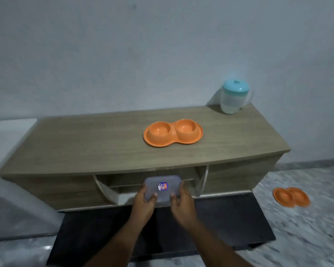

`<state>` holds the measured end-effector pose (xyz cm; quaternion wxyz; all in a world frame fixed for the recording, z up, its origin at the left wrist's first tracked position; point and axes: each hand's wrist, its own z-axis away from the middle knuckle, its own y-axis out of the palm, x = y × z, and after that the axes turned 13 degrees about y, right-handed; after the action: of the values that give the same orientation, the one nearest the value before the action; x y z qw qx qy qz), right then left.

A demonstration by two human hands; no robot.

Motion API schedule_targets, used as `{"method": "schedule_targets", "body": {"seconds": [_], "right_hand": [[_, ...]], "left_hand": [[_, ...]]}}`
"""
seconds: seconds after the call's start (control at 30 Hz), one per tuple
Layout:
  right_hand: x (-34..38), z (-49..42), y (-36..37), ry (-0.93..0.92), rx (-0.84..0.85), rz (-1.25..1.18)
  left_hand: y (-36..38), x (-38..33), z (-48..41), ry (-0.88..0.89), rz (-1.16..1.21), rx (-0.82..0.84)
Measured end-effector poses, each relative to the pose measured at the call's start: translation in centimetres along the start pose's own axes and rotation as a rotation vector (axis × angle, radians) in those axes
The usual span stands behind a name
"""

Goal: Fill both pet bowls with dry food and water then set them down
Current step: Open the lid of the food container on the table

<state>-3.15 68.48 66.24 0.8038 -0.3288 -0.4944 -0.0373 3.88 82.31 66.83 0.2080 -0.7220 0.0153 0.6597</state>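
We hold a clear lidded plastic container (162,187) between both hands, in front of the open shelf of the low wooden table (85,143). Our left hand (144,204) clasps its left end, thumb on the lid, and our right hand (182,205) clasps its right end the same way; both are closed around it, not spread. Whether it holds dry food we cannot tell through the cloudy plastic.

The orange double pet bowl (173,133) lies straight ahead and above our hands on the table top, long axis running left to right, both cups empty. Neither hand is clearly nearer it. A water jug with a teal lid (233,98) stands at the table's far right corner, well apart from that bowl. A second orange double bowl (291,197) sits on the floor to our right.
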Motion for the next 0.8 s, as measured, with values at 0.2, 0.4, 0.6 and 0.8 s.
{"method": "schedule_targets", "body": {"seconds": [0.2, 0.4, 0.6, 0.8], "right_hand": [[6.5, 2.2, -3.3, -0.082, 0.004, -0.007], [12.8, -0.6, -3.0, -0.294, 0.005, -0.048], [18.1, -5.5, 2.1, -0.284, -0.001, -0.061], [22.2, -10.1, 8.7, -0.254, -0.019, -0.076]], "left_hand": [[-3.0, -5.5, 0.0, -0.049, 0.063, -0.119], [-7.4, -11.3, -3.3, 0.076, 0.058, -0.189], [-12.6, -7.9, -11.0, 0.116, 0.001, -0.216], [-17.1, -8.1, -17.0, 0.098, -0.084, -0.145]]}}
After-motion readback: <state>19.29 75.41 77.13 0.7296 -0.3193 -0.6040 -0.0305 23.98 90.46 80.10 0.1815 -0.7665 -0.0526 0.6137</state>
